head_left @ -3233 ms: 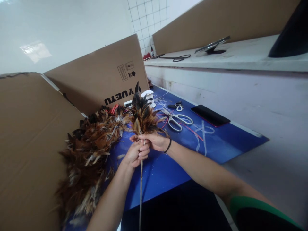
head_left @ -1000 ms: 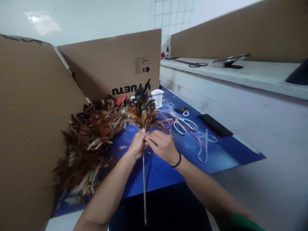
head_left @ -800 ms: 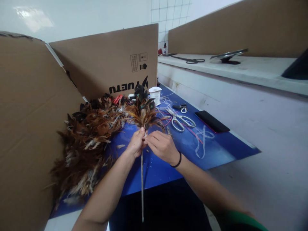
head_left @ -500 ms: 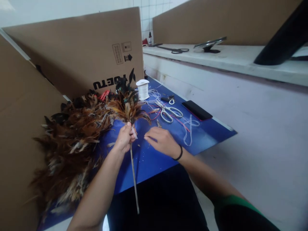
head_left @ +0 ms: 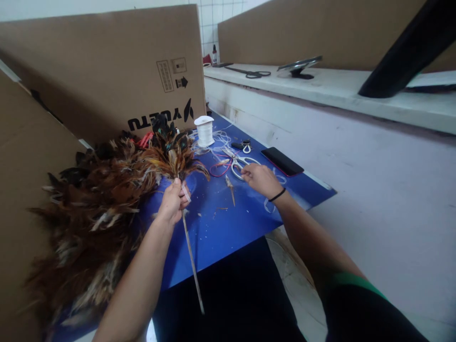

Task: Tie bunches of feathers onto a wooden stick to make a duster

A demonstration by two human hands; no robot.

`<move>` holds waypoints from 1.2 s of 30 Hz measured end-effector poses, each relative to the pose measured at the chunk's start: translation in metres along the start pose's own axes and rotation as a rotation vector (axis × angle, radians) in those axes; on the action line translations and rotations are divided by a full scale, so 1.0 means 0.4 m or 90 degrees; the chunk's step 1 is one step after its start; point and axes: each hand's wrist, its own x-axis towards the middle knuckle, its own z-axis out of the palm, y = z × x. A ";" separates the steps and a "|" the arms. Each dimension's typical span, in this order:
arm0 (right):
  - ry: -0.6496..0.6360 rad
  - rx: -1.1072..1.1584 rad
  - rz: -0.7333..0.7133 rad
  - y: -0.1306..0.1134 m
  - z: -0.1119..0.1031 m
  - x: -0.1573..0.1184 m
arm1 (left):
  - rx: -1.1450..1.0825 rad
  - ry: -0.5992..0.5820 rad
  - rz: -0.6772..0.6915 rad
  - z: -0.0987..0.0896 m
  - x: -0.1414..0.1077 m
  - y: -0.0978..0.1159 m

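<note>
Plainly, a blue table [head_left: 213, 237] fills the space between tall cardboard [head_left: 142, 57], left and behind, and a pale wall [head_left: 374, 180] with a shelf [head_left: 335, 92] on the right. Brown feathers [head_left: 96, 213] heap beside the cardboard; a white spool [head_left: 204, 132] stands near the far end, loose ribbon [head_left: 223, 141] beside it. A phone [head_left: 282, 161] lies by the wall-side edge, which meets the near edge in a pointed corner. The left hand [head_left: 173, 202] grasps a stick [head_left: 190, 259] just below its feather tuft [head_left: 174, 156], a pale strip [head_left: 185, 192] at the fingers; the stick's lower end reaches past the near edge, over the dark lap [head_left: 228, 289]. The right hand [head_left: 261, 180], fingers bent, is at the handles of the scissors [head_left: 234, 157]; whether it grips them, I cannot tell. Between the hands runs open blue, with specks and a loose feather [head_left: 230, 187].
</note>
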 end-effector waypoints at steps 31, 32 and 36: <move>0.074 0.291 0.198 0.129 -0.087 0.096 | -0.018 0.016 -0.013 -0.006 0.015 -0.015; 0.093 0.355 0.205 0.116 -0.106 0.106 | -0.020 0.014 -0.013 -0.006 0.015 -0.015; 0.142 0.575 0.162 0.047 -0.187 0.147 | -0.032 0.009 -0.010 -0.011 0.018 -0.016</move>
